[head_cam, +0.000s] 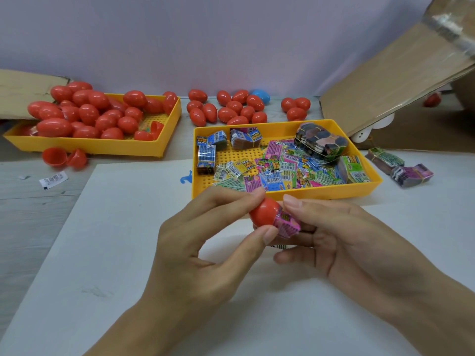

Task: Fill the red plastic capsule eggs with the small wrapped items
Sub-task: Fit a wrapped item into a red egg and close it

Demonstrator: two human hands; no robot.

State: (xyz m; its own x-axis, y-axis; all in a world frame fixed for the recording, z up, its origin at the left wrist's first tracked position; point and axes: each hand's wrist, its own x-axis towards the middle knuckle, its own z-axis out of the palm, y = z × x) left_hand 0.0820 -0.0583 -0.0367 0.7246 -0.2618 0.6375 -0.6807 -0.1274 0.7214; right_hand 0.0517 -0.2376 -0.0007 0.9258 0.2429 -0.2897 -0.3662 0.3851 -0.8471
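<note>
My left hand (205,242) pinches a red egg half (264,211) between thumb and fingertips, above the white sheet. A pink wrapped item (287,224) sticks out of its open end. My right hand (341,242) holds that item with thumb and fingers against the egg half. Just behind, a yellow tray (288,194) holds several loose wrapped items and small bundles. A second yellow tray (84,146) at the back left is piled with red eggs.
Several closed red eggs (228,109) and one blue egg (261,95) lie behind the trays. Two open red halves (64,157) lie left of the sheet. Wrapper bundles (401,168) sit right of the tray. Cardboard flaps (390,80) lean at the back right.
</note>
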